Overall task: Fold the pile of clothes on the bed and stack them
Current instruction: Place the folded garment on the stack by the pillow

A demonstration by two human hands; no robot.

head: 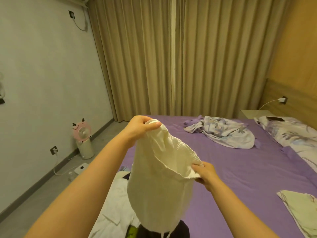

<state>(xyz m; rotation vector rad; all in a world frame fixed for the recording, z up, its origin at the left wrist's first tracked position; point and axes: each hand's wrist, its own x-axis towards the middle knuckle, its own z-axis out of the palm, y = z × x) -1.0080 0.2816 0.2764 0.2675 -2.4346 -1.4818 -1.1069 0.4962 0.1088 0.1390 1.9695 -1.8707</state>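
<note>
Both hands hold a cream elastic-waist garment [159, 177] up over the near end of the bed [231, 169]: the left hand [142, 127] pinches one side of the waistband, the right hand [205, 172] the other. The waistband sags open and uneven, so laying it down like this could crease it. The dangling hem and drawstrings could also snag the unfolded pile [116, 203] beneath.

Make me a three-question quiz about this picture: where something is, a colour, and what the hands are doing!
1. Where is the dark flat phone?
A. on the floral pillow
B. on the floor
C. in a hand

2. What colour is the bed sheet?
A. green
B. purple
C. red

3. The cream crinkled garment is
A. folded flat
B. lying on the floor
C. held up

Answers: 1 A, it lies on the pillow by the headboard. 2 B, purple shows all round. 3 C, the left hand and right hand grip its waistband in the air.
</note>
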